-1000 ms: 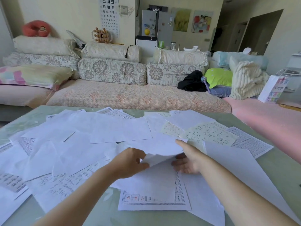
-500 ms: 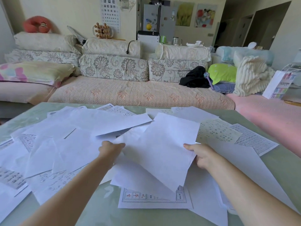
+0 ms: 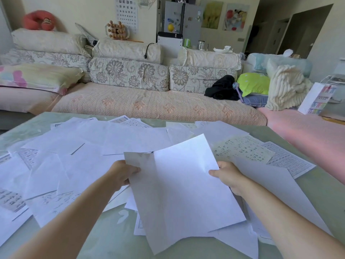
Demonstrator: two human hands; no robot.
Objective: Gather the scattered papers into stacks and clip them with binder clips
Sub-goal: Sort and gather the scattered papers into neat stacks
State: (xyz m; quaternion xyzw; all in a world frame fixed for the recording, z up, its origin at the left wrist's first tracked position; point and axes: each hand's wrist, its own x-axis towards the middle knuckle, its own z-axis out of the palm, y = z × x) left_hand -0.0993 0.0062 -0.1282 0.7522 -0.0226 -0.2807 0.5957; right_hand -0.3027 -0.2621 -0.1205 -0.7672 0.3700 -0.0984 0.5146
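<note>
Several white sheets of paper (image 3: pixel 78 165) lie scattered over a pale green table (image 3: pixel 321 189), some blank, some printed with small characters. Above them, in the middle, I hold up a small bunch of blank sheets (image 3: pixel 179 191), tilted toward me. My left hand (image 3: pixel 122 173) pinches the bunch at its left edge, thumb on top. My right hand (image 3: pixel 226 175) grips its right edge, thumb on the front face. No binder clips are in view.
A printed sheet (image 3: pixel 242 148) and a gridded one (image 3: pixel 287 161) lie at the right of the table. Beyond the far table edge stands a long sofa (image 3: pixel 149 103) with floral cushions. A white paper bag (image 3: pixel 315 99) stands at the far right.
Both hands have lifted blank sheets off the pile and drawn them up and toward me. The hands moved apart onto the sheets' left and right edges.
</note>
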